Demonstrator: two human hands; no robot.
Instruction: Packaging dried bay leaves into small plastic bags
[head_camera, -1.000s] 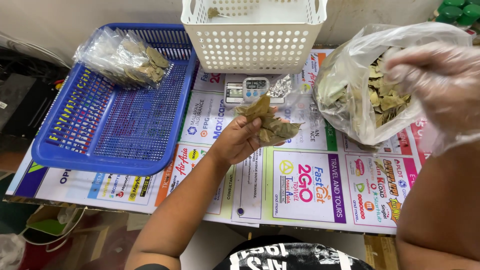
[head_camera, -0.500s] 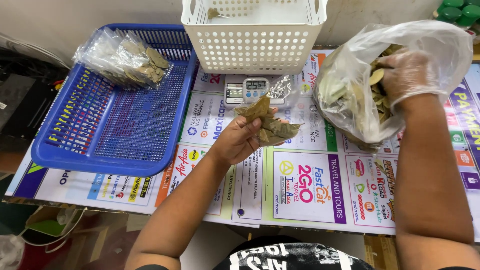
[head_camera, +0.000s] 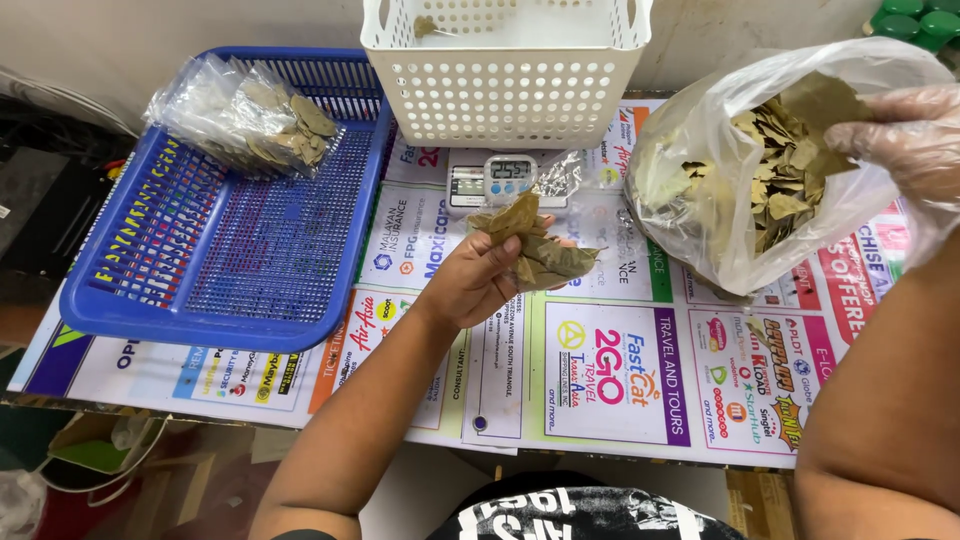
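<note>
Far left of the scale (head_camera: 497, 181), a blue tray (head_camera: 150, 300) lies on the printed table cover (head_camera: 620, 400) with a small clear packet of dried leaves (head_camera: 245, 115) resting in its far corner. Behind the scale stands a white perforated basket (head_camera: 505, 85), a few leaf scraps inside it. Just in front of the scale, my bare left hand (head_camera: 478, 282) is raised over the cover, thumb and fingers pinched shut on a bunch of dried leaves (head_camera: 535, 245) that fan out toward the right. Beside the scale on its right lies a crumpled bit of clear plastic (head_camera: 560, 172). Right of the scale, a big clear bag (head_camera: 740, 170) sits open and well filled with the same leaves; my right hand (head_camera: 900, 135), in a thin plastic glove, is at its mouth, fingers curled closed on a few leaves there.
</note>
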